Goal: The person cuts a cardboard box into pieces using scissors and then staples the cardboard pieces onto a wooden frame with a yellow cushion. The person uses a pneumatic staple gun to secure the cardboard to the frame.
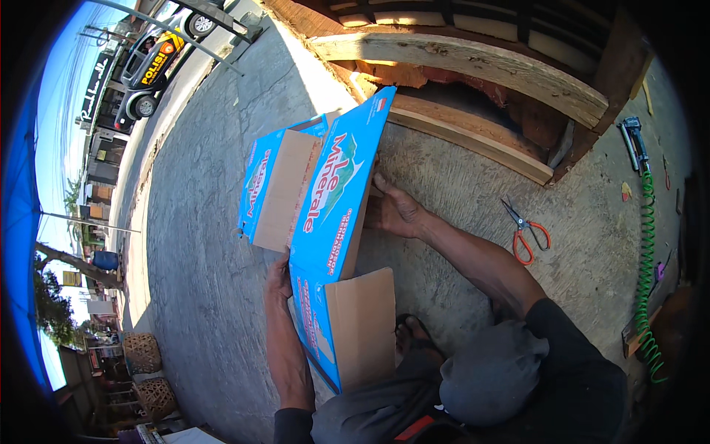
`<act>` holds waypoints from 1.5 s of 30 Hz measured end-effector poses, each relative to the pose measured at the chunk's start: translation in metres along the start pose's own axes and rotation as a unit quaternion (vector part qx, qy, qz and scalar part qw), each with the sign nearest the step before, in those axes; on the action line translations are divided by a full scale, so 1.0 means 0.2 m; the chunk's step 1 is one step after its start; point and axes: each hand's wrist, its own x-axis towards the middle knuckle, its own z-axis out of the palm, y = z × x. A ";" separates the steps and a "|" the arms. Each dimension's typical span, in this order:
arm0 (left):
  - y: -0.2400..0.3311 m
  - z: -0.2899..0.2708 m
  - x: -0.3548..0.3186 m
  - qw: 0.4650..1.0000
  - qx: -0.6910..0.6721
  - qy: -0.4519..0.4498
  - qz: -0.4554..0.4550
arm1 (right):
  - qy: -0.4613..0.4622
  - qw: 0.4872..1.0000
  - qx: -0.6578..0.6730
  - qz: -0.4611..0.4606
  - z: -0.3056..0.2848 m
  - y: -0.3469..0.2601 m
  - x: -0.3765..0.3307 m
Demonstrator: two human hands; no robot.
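Note:
A blue printed cardboard carton (340, 185), cut open and partly unfolded, is held up in front of me over the concrete. Its bare brown side shows on a middle panel (285, 196) and on a lower flap (362, 325). My left hand (279, 277) is closed on the carton's left edge, near a fold. At the right edge of the large blue panel, my right hand (396, 211) grips the carton from behind, its fingertips partly hidden. Scissors with orange handles (529, 238) lie on the concrete to the right of my right forearm.
A wooden frame (473, 66) with torn lining stands at the far right, close to the carton's top corner. At the right, a staple gun (634, 144) lies attached to a coiled green air hose (647, 244). Woven baskets (142, 353) stand far left; a vehicle (151, 63) is on the street.

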 end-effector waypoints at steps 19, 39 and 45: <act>-0.59 0.35 0.41 0.638 0.760 0.070 -0.101 | 0.408 0.837 -0.289 -0.221 -0.63 -0.03 -0.84; -0.42 0.43 0.35 0.669 0.704 0.221 0.091 | -0.023 0.870 -0.193 0.453 -0.27 0.64 -0.90; -0.81 0.12 0.28 0.688 0.716 0.119 0.014 | -0.460 0.697 -0.390 0.388 -0.23 0.59 -0.89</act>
